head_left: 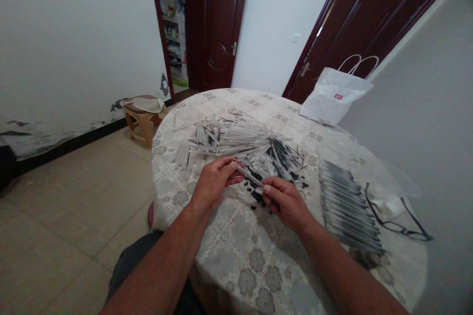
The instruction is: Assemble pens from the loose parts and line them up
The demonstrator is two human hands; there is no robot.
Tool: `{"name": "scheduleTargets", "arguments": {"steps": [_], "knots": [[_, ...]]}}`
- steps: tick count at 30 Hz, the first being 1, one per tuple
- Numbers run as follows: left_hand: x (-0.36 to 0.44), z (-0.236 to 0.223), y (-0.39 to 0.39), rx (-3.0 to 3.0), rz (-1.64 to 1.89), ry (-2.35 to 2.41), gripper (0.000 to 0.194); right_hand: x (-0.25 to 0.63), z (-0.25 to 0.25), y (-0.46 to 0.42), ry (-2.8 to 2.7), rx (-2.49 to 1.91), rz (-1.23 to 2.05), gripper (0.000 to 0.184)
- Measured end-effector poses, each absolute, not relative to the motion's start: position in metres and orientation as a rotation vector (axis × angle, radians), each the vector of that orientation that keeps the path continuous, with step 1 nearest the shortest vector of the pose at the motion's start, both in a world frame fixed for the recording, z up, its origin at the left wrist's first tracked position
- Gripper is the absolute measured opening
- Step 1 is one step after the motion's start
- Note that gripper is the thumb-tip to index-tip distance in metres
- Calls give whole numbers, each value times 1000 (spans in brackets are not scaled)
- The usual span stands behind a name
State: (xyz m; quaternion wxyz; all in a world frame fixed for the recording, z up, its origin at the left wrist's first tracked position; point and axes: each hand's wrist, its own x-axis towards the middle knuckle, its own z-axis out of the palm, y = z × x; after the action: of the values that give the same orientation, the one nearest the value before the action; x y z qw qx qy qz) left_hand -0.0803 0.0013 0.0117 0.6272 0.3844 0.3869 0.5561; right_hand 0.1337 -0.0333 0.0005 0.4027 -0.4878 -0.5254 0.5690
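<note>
Between my two hands is a slim translucent pen barrel (250, 175), held slanting over the table. My left hand (219, 177) pinches its upper left end between thumb and fingers. At the lower right end, the fingers of my right hand (283, 199) are closed round it. Just beyond lies a loose pile of clear pen barrels (242, 138), with dark thin refills (283, 155) on its right side. Small black caps (254, 189) are scattered beneath and between my hands, partly hidden by them.
A neat row of pens (349, 206) lies on the right of the cloth-covered round table (254, 266). Beside it are eyeglasses (401, 229) and clear plastic wrapping (384, 174). A white paper bag (336, 96) stands at the back right. A stool (142, 118) is on the floor to the left.
</note>
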Motion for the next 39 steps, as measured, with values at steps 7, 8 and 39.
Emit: {"name": "scheduleTargets", "arguments": {"steps": [7, 8, 39], "knots": [[-81, 5, 5, 1059, 1154, 903, 33, 126, 22, -33, -1816, -1238, 1085, 17], [-82, 5, 6, 1120, 1091, 891, 33, 126, 27, -33, -1938, -1242, 919, 15], [-87, 4, 12, 1005, 1241, 1071, 35, 381, 33, 8, -2183, -2416, -232, 31]]}}
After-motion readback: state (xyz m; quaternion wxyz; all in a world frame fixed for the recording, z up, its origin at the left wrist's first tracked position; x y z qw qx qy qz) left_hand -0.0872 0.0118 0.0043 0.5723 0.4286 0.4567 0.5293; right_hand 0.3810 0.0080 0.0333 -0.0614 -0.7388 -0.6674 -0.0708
